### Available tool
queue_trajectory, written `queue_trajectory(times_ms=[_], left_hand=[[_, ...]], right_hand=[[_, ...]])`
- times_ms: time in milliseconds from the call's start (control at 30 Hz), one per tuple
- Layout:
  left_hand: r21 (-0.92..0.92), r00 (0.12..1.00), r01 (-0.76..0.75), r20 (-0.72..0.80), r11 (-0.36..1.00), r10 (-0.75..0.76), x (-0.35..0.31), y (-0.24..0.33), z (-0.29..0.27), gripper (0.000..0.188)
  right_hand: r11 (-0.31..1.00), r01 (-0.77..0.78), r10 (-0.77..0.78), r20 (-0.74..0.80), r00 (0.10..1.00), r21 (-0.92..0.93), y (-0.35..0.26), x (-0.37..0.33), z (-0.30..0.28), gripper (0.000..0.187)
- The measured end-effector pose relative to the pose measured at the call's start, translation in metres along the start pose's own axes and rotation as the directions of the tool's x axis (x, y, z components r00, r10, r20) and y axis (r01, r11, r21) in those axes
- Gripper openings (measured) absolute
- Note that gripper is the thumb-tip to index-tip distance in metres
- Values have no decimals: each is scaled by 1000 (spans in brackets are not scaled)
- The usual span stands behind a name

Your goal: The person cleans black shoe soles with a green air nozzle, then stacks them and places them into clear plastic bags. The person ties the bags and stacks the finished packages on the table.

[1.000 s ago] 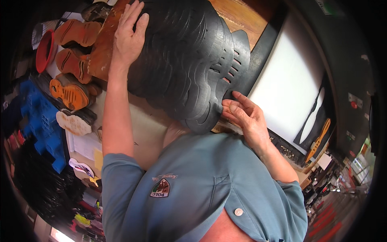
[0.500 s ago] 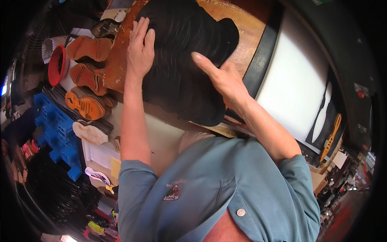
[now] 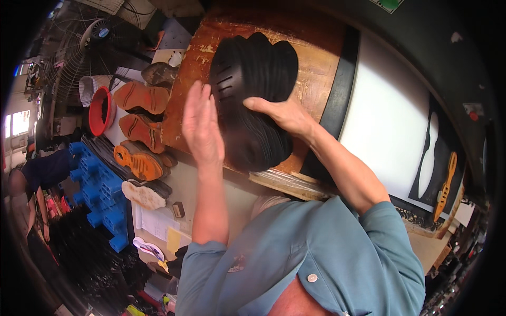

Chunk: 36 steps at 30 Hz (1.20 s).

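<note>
A thick stack of black shoe soles (image 3: 247, 105) stands on the wooden board in front of me, its layers fanned along the right side. The sole on top has slots cut through it. My left hand (image 3: 203, 126) is open beside the stack's left edge, fingers stretched out and slightly blurred; whether it touches the soles I cannot tell. My right hand (image 3: 287, 116) grips the stack from the right, thumb lying over the top and fingers hidden behind the layers.
The worn wooden board (image 3: 184, 100) meets a white slab (image 3: 387, 116) on the right, where a white sole-shaped template (image 3: 428, 158) and an orange one (image 3: 446, 187) lie. Orange sole patterns (image 3: 139, 97), a red bowl (image 3: 101, 111) and blue plastic blocks (image 3: 103, 195) are leftward. Another person (image 3: 39, 179) bends far left.
The stack has been squared into a narrower pile, showing the slotted top sole. My left hand has moved off its top to the left edge; my right hand has closed on its right side.
</note>
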<state>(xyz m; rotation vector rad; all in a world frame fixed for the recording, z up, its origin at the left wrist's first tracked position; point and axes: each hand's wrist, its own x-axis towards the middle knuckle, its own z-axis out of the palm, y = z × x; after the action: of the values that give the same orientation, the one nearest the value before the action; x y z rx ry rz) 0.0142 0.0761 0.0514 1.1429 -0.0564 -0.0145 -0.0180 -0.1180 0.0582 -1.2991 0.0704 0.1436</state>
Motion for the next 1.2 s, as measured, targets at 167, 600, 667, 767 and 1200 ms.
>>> queue_trajectory(times_ms=[167, 600, 667, 767, 1200], left_hand=[[-111, 908, 376, 243, 920, -341, 12, 30, 5, 65], [630, 812, -285, 559, 722, -166, -1, 116, 49, 65], [710, 764, -444, 619, 547, -183, 3, 85, 52, 76], [775, 729, -603, 632, 190, -264, 1, 37, 52, 79], [722, 727, -636, 679, 271, -103, -15, 18, 46, 96]], right_hand=[[996, 76, -75, 40, 996, -35, -25, -20, 11, 67], [921, 314, -293, -122, 948, 232, -38, -51, -51, 69], [953, 282, -230, -338, 913, 113, -30, -41, -66, 76], [923, -33, -109, -344, 933, -383, -13, -37, -74, 59], [937, 191, -272, -266, 925, -294, 7, -30, -56, 86]])
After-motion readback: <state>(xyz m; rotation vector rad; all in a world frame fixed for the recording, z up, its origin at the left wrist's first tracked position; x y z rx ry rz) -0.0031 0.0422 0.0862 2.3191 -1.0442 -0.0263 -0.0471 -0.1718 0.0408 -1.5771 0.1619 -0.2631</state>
